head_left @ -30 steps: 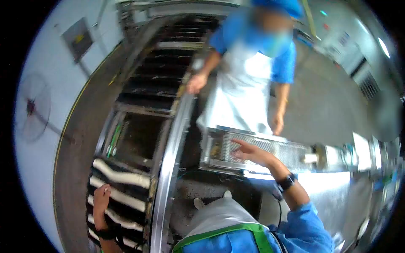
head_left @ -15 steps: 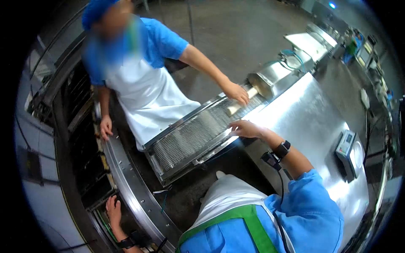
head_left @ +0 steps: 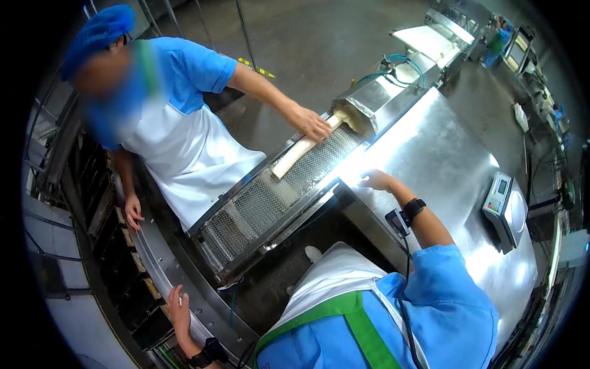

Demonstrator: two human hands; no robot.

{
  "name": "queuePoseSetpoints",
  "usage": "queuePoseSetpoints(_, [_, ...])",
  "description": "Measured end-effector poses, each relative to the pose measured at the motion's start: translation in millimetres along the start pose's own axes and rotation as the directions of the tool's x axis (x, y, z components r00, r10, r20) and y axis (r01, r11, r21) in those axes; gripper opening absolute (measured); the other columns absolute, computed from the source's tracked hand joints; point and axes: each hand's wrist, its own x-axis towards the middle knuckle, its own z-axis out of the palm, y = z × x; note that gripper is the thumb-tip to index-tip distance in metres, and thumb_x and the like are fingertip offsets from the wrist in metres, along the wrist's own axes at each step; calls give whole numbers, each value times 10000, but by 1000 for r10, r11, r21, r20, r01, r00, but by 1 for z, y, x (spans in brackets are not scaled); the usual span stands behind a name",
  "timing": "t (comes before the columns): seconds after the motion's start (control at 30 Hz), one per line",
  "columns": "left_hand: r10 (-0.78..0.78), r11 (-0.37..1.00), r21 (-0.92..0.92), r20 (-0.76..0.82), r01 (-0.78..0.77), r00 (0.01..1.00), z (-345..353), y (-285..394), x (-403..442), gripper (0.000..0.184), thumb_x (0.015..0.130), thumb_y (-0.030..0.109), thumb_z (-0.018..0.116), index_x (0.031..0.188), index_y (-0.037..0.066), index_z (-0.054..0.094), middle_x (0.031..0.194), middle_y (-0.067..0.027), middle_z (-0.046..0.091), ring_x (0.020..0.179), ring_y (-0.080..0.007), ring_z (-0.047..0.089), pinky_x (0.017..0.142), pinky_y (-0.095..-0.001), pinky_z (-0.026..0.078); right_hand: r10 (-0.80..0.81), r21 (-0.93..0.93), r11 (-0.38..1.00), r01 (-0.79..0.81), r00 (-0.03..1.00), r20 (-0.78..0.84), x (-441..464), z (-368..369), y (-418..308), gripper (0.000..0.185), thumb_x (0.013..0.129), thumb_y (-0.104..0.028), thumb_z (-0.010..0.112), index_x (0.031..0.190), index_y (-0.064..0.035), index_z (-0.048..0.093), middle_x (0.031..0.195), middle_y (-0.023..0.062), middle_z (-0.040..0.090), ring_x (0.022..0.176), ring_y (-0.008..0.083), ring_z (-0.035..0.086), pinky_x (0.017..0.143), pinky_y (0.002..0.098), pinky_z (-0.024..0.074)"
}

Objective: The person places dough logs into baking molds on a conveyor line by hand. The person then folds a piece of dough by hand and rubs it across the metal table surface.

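Note:
A long pale dough roll [head_left: 294, 160] lies on the wire-mesh conveyor belt [head_left: 249, 215], one end close to the metal outlet housing. A co-worker's hand rests on the roll. My left hand [head_left: 179, 312], fingers stretched and apart, is at the edge of the curved metal rail [head_left: 206, 315] and holds nothing. My right hand [head_left: 378, 180] is over the near corner of the steel table [head_left: 442, 166], beside the conveyor. Its fingers look loosely extended with nothing in them, though glare washes out the tips.
A digital scale [head_left: 505, 209] stands on the steel table. Across the conveyor is a co-worker in a white apron [head_left: 190, 154], the other hand by the curved rail. Dark racks [head_left: 123, 277] line the left. Air hoses [head_left: 402, 71] run over the machine housing [head_left: 387, 98].
The dough roll extends farther out along the belt, the co-worker's hand still on it. My right hand has moved from the conveyor's side to the table corner. The view has shifted.

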Motion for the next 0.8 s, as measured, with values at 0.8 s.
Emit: queuePoseSetpoints(0.8, [-101,989,-115,-44,95,994,5,46,-26,325,767,222,483,1062,85,493,1173,-157,390,1121,-307,302,926,-365,246,-50,233,905,357,632,-773,33,-147,-87,746,754,-166,544,1297,-184,33,1106,168,406,887,206,481,625,301,453])
